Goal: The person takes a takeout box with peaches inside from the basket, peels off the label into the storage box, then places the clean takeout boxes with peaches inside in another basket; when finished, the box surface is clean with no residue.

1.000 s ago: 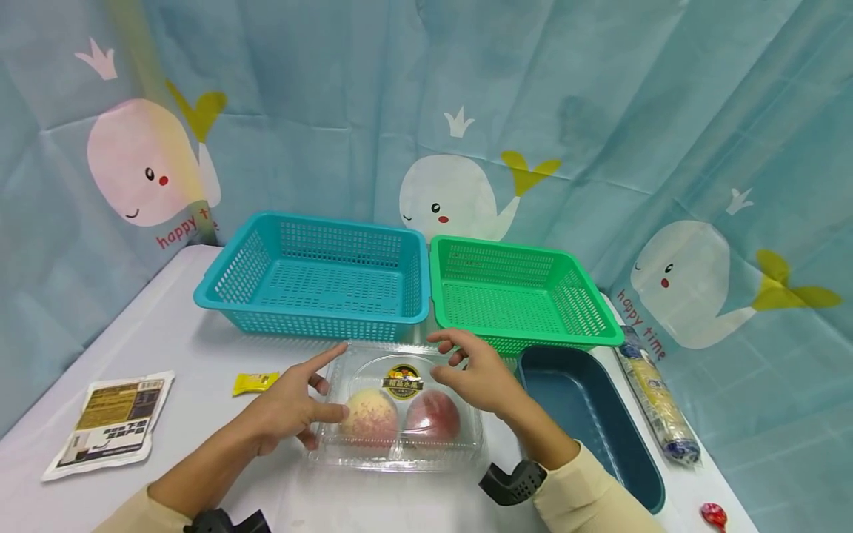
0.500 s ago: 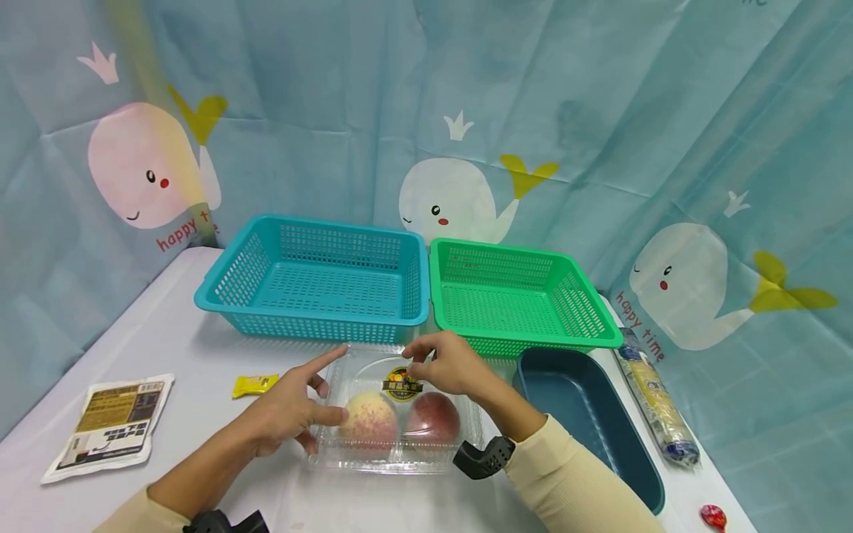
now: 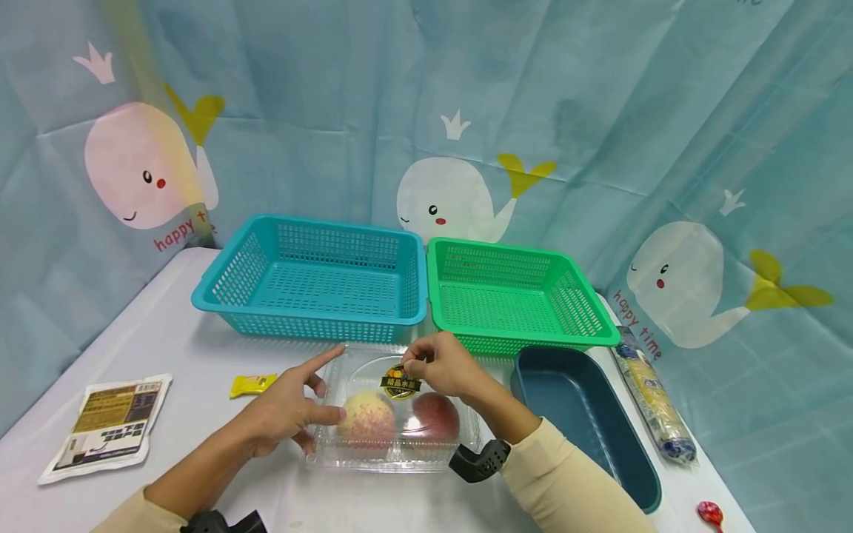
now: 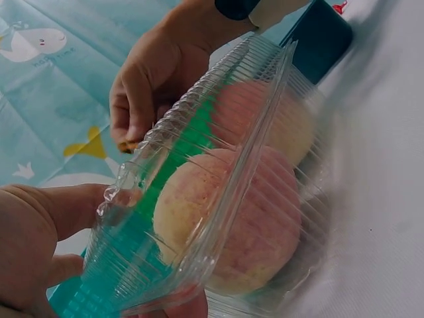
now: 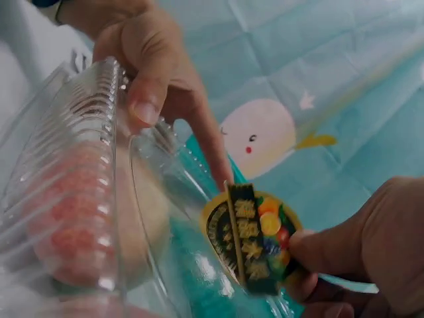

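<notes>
A clear plastic clamshell box [image 3: 397, 463] with two peaches [image 3: 368, 419] inside lies on the table in the head view. On its lid is a round black-and-gold fruit sticker [image 5: 248, 235]. My right hand [image 3: 443, 363] pinches the sticker's edge between thumb and finger; a bit of it shows above the lid under those fingertips in the left wrist view. My left hand [image 3: 286, 407] steadies the box's left side. Its index finger lies straight toward the back corner and its thumb rests on the lid, in front of the left peach. The box's underside is hidden.
A blue basket [image 3: 313, 326] and a green basket [image 3: 526, 342] stand behind the box. To the right are a dark blue tray [image 3: 593, 414], a long wrapped package [image 3: 656, 403] and a red lollipop [image 3: 710, 511]. A yellow wrapped snack [image 3: 253, 384] and a flat pouch [image 3: 106, 428] lie left.
My right hand has moved left from the lid's right side to the sticker and now pinches its edge. The left hand has stayed in place on the box.
</notes>
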A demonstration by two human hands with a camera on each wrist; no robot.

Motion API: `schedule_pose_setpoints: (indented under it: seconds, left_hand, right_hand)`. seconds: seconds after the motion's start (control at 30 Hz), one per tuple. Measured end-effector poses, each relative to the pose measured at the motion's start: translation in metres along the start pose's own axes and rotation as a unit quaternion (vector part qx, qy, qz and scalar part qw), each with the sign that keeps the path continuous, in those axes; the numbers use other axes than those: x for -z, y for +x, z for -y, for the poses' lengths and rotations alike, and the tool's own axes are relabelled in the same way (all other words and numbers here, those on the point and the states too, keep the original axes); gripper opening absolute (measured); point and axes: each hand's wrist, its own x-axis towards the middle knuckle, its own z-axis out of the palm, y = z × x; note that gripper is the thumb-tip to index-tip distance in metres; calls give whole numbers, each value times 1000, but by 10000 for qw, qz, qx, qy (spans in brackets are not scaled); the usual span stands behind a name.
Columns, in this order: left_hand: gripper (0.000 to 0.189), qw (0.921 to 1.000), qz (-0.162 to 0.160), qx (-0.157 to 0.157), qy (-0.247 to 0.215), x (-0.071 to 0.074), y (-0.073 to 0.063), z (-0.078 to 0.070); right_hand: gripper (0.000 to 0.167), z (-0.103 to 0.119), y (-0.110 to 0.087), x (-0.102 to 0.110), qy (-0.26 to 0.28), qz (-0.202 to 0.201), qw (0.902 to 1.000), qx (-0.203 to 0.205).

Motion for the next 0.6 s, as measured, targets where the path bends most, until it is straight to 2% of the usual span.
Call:
schedule_pose_setpoints:
  seconds: [0.1, 0.2, 0.4, 0.6]
  left_hand:
    - [101, 10000, 6, -22, 14, 0, 0, 1]
    - [102, 10000, 0, -7, 11, 1, 0, 1]
    - [102, 10000, -22, 33, 31, 1, 0, 1]
    - [103, 9999, 93, -1, -94, 1, 0, 1]
  right_hand:
    - [10, 0, -4, 5, 557, -69, 9984, 8]
    - [8, 3, -10, 18, 820, -124, 9965, -33]
    - [11, 4, -30, 60, 958, 34, 9952, -202]
    - [16, -9, -59, 109, 712, 16, 9974, -116]
